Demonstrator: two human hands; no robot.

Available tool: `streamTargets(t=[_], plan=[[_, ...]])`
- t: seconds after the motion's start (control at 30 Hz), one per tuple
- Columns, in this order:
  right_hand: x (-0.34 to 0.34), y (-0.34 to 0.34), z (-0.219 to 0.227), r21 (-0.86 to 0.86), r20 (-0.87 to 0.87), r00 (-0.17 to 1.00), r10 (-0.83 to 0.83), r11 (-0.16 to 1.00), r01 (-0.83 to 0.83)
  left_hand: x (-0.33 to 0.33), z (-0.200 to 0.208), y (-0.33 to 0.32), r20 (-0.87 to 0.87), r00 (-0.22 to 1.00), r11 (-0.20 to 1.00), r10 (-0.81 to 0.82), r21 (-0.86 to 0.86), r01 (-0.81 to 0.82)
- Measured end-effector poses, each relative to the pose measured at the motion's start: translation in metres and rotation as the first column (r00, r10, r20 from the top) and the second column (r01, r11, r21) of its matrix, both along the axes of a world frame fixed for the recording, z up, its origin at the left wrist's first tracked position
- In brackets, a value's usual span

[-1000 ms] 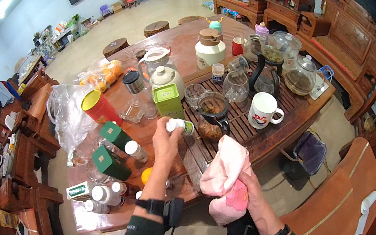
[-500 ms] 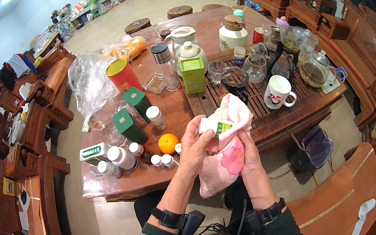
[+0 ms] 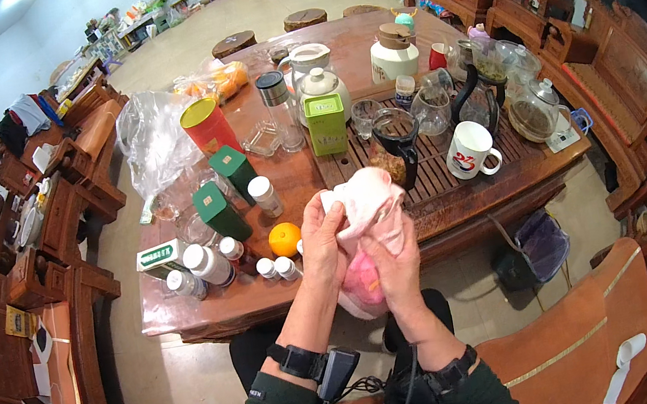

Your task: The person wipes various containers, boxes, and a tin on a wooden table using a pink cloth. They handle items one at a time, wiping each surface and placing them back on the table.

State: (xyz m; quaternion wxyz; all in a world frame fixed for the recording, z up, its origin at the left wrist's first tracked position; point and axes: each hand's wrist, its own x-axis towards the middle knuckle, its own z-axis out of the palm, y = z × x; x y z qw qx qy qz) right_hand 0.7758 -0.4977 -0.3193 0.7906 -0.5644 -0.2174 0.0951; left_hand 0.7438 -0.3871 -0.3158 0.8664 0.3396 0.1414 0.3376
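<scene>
In front of me, over the table's near edge, a pink towel is bunched between my hands. My left hand grips its left side, thumb across the top. Lower on the right, my right hand is closed round the cloth, and a brighter pink patch hangs between the palms. The small green-labelled white bottle seen earlier inside the towel is now covered. Left of my hands, an orange lies on the wooden table, beside two small white-capped bottles.
A slatted tea tray holds a white mug, a glass pot with a black handle and other glassware. Green boxes and several white bottles crowd the left side. A lined bin stands below the table's right end.
Both hands have shifted a little left with the towel. The cloth has been folded over the bottle, hiding its label, and my right hand has turned around the bundle.
</scene>
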Motion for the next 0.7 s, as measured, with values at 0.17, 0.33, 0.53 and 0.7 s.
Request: streamTargets(t=[0.17, 0.33, 0.53, 0.7], plan=[[0.037, 0.005, 0.012, 0.241, -0.174, 0.979, 0.105, 0.968, -0.061, -0.005, 0.001, -0.009, -0.05, 0.998, 0.999, -0.034, 0.002, 0.034], [0.044, 0.002, 0.003, 0.267, -0.251, 0.923, 0.29, 0.938, -0.222, -0.008, -0.005, -0.007, -0.115, 0.993, 0.986, 0.039, 0.165, -0.019], [0.032, 0.003, -0.028, 0.243, -0.376, 0.885, 0.276, 0.951, -0.193, -0.002, -0.024, 0.0, -0.211, 0.957, 0.84, 0.197, 0.54, -0.054], [0.032, -0.006, -0.033, 0.242, -0.412, 0.82, 0.397, 0.916, -0.321, 0.007, -0.029, 0.03, -0.314, 0.896, 0.765, 0.312, 0.643, -0.041]])
